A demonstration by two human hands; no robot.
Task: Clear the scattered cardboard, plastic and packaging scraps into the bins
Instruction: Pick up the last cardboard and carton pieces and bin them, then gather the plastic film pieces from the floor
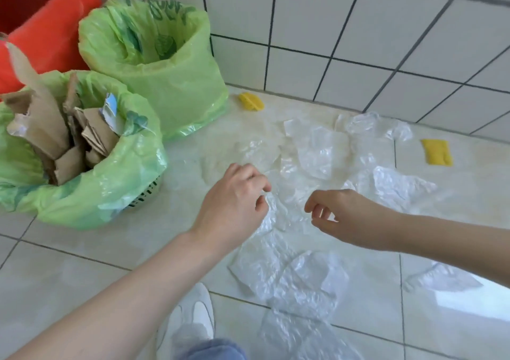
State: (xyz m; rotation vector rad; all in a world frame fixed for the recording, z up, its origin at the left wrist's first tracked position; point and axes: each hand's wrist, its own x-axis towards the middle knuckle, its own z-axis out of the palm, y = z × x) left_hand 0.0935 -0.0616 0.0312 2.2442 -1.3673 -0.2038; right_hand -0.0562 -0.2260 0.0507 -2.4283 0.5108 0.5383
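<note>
Left hand (234,194): fingers curled, pinching the edge of a clear plastic sheet (276,213).
Right hand (339,216): loosely curled above the film, grasping nothing.
Plastic scraps (317,150): strewn from 12 to 5 o'clock of the hands.
Empty green-lined bin (154,56): at 11 o'clock.
Risk: the thin film may slip or tear, and the yellow scraps (437,151) may be missed.

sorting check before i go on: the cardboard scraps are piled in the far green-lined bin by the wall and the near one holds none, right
Not quite. The head view shows the cardboard scraps piled in the near green-lined bin, by the left hand. The far green-lined bin by the wall is the one that shows none.
</note>
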